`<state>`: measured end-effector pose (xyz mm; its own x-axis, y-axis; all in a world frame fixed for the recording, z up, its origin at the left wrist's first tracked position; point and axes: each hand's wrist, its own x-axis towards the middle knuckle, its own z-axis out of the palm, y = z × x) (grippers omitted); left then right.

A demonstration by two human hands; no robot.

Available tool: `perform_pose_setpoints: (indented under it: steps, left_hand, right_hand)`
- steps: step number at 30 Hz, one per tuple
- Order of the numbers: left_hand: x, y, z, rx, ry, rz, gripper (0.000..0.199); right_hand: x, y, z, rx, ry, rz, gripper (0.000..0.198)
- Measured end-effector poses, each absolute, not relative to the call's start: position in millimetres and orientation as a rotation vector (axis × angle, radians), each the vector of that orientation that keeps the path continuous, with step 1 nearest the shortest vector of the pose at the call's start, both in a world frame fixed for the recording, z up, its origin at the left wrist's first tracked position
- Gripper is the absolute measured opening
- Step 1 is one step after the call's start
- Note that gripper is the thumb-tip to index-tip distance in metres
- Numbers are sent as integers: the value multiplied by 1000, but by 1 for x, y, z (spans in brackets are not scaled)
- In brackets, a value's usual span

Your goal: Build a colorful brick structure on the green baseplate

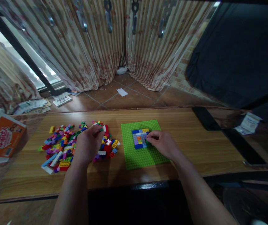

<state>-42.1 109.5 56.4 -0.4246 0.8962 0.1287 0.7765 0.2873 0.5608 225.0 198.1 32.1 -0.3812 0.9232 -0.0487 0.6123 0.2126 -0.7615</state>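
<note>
My left hand [90,142] is over the right part of a pile of loose toy bricks [64,140], with thumb and finger pinched together on what looks like a small green brick [101,129]. My right hand [163,143] reaches over a green baseplate [134,161], its fingertips closed at the right edge of a block of bricks [138,139]. That block is built flat on the plate in blue, light blue, yellow, orange and lavender. Whatever the right fingertips hold, if anything, is hidden by the fingers.
The wooden table [185,134] carries dark flat panels [241,147] at its right end. An orange box [3,136] in a clear bin stands at the left. Beyond the table are papers [34,105], a tiled floor [110,93] and striped curtains [101,56].
</note>
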Motion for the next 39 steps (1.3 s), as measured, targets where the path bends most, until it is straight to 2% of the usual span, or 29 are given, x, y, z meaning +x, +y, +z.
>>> perform_pose_setpoints:
  steps: [15, 23, 31, 39]
  left_hand:
    - [-45, 108, 52, 1548, 2367, 842, 20]
    - [-46, 107, 55, 1551, 2346, 848, 22]
    - [-52, 101, 52, 1506, 2418, 734, 24]
    - [-55, 94, 53, 1589, 2461, 490, 19]
  right_hand:
    - [212, 199, 38, -1477, -2262, 709, 18]
    - [214, 201, 37, -1449, -2092, 822, 16]
    - [169, 185, 33, -1201, -1936, 1030, 14]
    - [112, 174, 24, -1137, -2127, 932, 17]
